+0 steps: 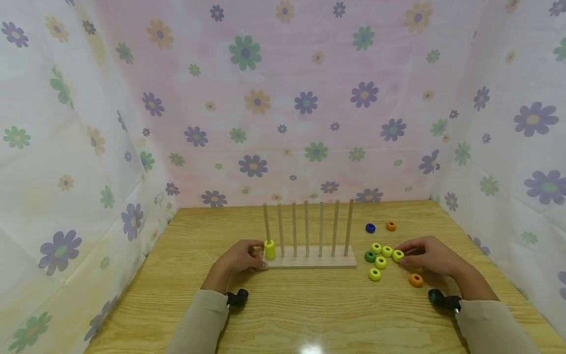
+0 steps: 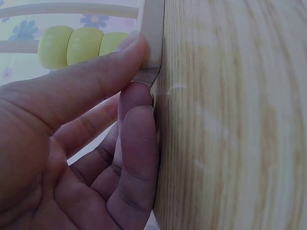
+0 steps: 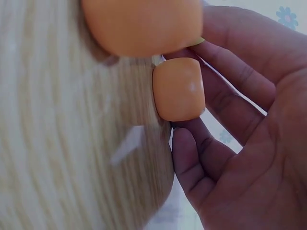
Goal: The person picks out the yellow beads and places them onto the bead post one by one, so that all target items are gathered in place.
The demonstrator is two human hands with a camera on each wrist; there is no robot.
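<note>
Beige sleeves (image 1: 201, 314) lead to hands well apart: the left hand (image 1: 242, 256) grips the left end of the wooden peg rack (image 1: 309, 261); the right hand (image 1: 431, 255) pinches a yellow bead (image 1: 397, 258) to the rack's right. Three stacked yellow beads (image 1: 269, 250) sit on the leftmost peg (image 1: 267, 223). Picking up seems in hand; next calls for a clean lift.

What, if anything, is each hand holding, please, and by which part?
The left hand holds the wooden base by its left end. The right hand appears to pinch the rightmost yellow bead by its sides.
</note>
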